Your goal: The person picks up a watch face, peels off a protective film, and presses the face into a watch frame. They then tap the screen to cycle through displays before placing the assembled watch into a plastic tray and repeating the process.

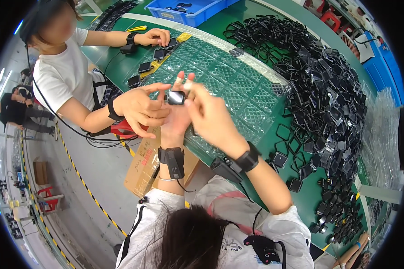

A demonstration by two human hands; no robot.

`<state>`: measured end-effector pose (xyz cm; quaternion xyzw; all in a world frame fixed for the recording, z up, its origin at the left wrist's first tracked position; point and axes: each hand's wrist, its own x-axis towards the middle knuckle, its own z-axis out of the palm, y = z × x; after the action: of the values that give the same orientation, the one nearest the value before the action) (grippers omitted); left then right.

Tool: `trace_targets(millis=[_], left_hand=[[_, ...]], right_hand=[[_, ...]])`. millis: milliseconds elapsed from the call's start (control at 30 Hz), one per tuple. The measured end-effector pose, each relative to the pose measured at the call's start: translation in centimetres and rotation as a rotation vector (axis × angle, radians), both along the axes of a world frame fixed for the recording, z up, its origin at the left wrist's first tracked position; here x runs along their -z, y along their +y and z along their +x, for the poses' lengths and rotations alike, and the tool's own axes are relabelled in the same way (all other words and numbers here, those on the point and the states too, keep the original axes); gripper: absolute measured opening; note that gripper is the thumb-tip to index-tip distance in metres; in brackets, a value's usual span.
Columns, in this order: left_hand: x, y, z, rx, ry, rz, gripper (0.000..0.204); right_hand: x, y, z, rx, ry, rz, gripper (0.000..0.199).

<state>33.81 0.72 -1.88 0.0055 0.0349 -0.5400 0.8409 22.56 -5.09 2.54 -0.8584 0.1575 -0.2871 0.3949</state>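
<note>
A small square smartwatch-like piece with a glossy dark face (177, 97) lies on my left hand (177, 120), which is palm up and supports it. Pale wraps cover two of that hand's fingertips. My right hand (213, 119) comes in from the right, fingers curled, thumb and forefinger by the piece's right edge; whether they pinch anything is hidden. From the left, a co-worker's hand (141, 107) reaches over my left palm, its fingertips close to the piece. The co-worker's other hand (155, 36) rests among dark square pieces (160, 54) lined along a yellow strip.
A large heap of black square frames and cases (318, 85) covers the green table's right side. Bubble wrap (242, 85) lies under my hands. A blue bin (188, 17) stands at the far edge, a cardboard box (141, 168) below the near edge. Cables hang near the co-worker.
</note>
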Motion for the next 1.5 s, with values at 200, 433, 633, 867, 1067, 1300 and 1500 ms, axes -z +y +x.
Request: trace_targets(millis=[200, 433, 633, 867, 1067, 1300, 1500], left_hand=[[0.9, 0.2, 0.5, 0.048, -0.102, -0.137, 0.055], [2.2, 0.2, 0.8, 0.057, -0.074, -0.242, 0.052], [1.3, -0.1, 0.1, -0.078, 0.073, -0.125, 0.045], [1.4, 0.0, 0.8, -0.06, 0.037, -0.197, 0.042], [0.9, 0.0, -0.1, -0.122, 0.006, -0.115, 0.048], [0.8, 0.0, -0.2, -0.113, -0.021, -0.119, 0.048], [1.1, 0.2, 0.3, -0.077, -0.036, -0.132, 0.039]], right_hand=[[1.4, -2.3, 0.2, -0.194, -0.409, 0.656, 0.057], [2.9, -1.5, 0.3, -0.23, -0.356, 0.472, 0.065], [2.4, -2.6, -0.3, -0.068, -0.565, 0.783, 0.038], [-0.9, -3.4, -2.5, -0.016, 0.188, -0.046, 0.019], [-0.7, -2.5, -2.6, -0.108, 0.216, -0.402, 0.024], [0.0, -1.8, -2.4, -0.099, 0.287, -0.491, 0.024], [0.3, -1.3, -2.1, -0.09, 0.286, -0.415, 0.022]])
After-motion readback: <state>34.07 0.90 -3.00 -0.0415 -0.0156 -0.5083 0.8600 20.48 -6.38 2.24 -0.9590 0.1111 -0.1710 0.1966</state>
